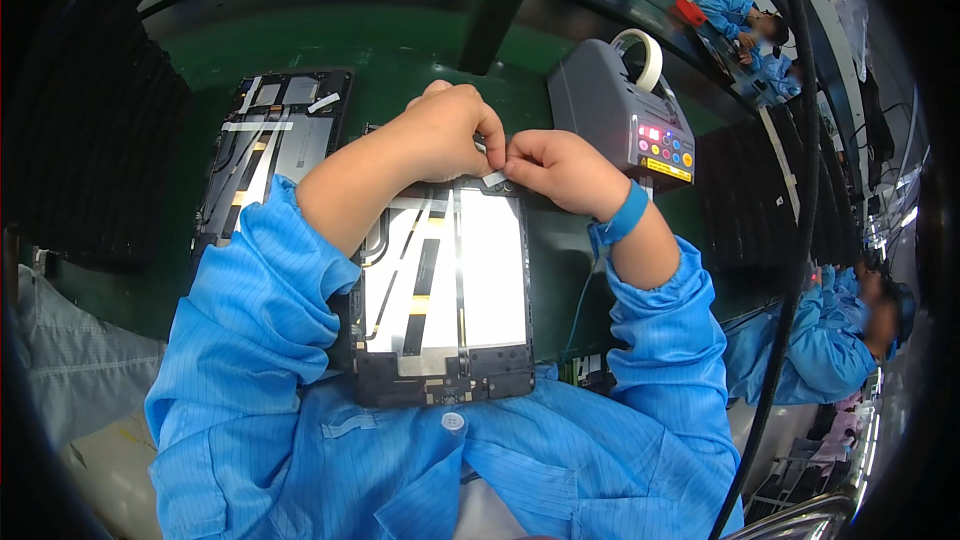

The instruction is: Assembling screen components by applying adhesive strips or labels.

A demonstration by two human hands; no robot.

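Observation:
An opened tablet [490, 290] lies in front of me, its bright silver inside facing up with black strips and cables. Over its far edge, my left hand [450, 135] has thumb and forefinger pinched together; what they grip is mostly hidden. My right hand [565, 172], with a blue wrist strap [626, 212], meets it from the right, thumb and forefinger closed at a small strip of white tape [494, 179]. That strip sits by the tablet's top edge, just below the fingertips of both hands.
A second opened tablet [300, 90] lies at the left. A grey tape dispenser [600, 90] with a white roll [650, 60] stands at the back right. Black stacks [110, 120] rise at both sides. A black cable [800, 190] hangs at the right. Other people in blue work nearby.

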